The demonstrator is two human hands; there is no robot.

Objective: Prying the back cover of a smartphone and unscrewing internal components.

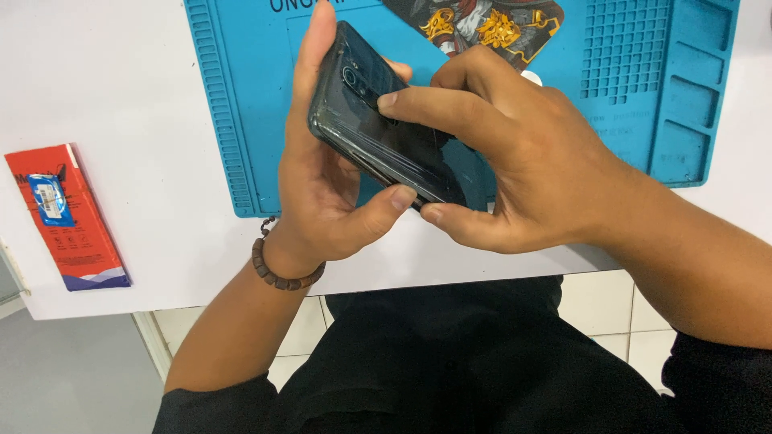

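Clearly, in the head view, both hands are clasped on a dark smartphone (378,128), held back side up and tilted above the near edge of a blue silicone work mat (241,120). The left hand (322,185) cradles it from beneath, fingers wrapped up along the far long edge and the thumb pressed against the near corner; a brown bead bracelet (277,269) sits at that wrist. The right hand (523,169) grips from the other side, its forefinger laid across the glossy back just below the camera cluster and its thumb meeting the left thumb at the lower corner. Neither hand is slack: each is grasping the phone firmly. Judging from the two thumbs crowded at one corner, the work looks like feeling or pressing along the seam there, and it would go best with the cradle kept steady and pressure kept on the frame, not the middle of the glass, since the smooth back could slip. Beyond the grip lies a dark printed card with gold figures (482,28) on the mat; well away to the left of the cradling hand, a red flat packet (68,217) rests on the white table (137,88).
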